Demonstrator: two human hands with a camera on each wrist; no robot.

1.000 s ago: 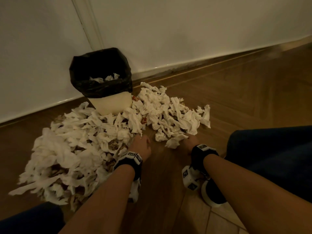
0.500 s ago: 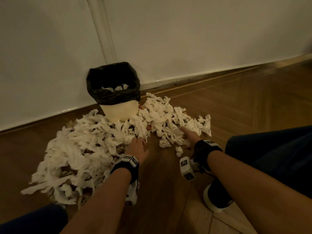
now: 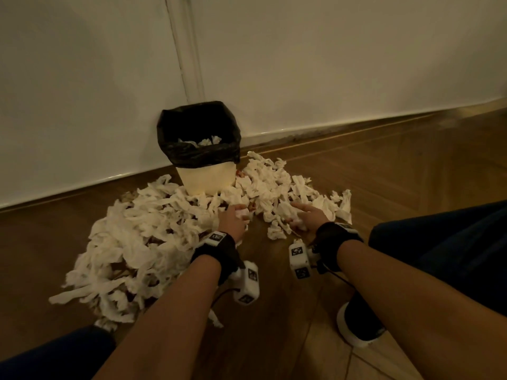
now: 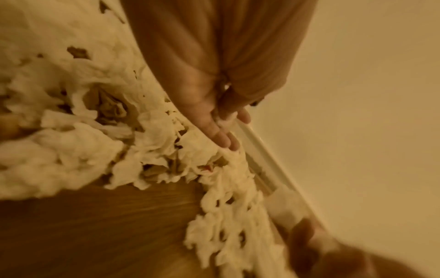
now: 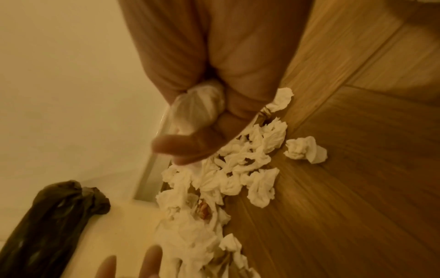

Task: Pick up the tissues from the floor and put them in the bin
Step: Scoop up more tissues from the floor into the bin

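A crumpled white tissue wad (image 5: 199,105) is held in the curled right hand (image 3: 307,218). The left hand (image 3: 234,220) is curled round another wad (image 3: 242,213). The white paper tissues (image 3: 153,234) are heaped on the wooden floor (image 3: 397,182) around the black-lined cream bin (image 3: 203,157). They are judged light, soft, compressible; bunches are best gathered from above.

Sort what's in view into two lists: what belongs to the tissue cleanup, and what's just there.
Part of the job:
- tissues heaped on the floor
- bin with its black liner, a few tissues already inside
- left hand, at the heap's edge
- right hand, gripping a crumpled tissue

Just there:
- wooden floor
- white wall
- shoe
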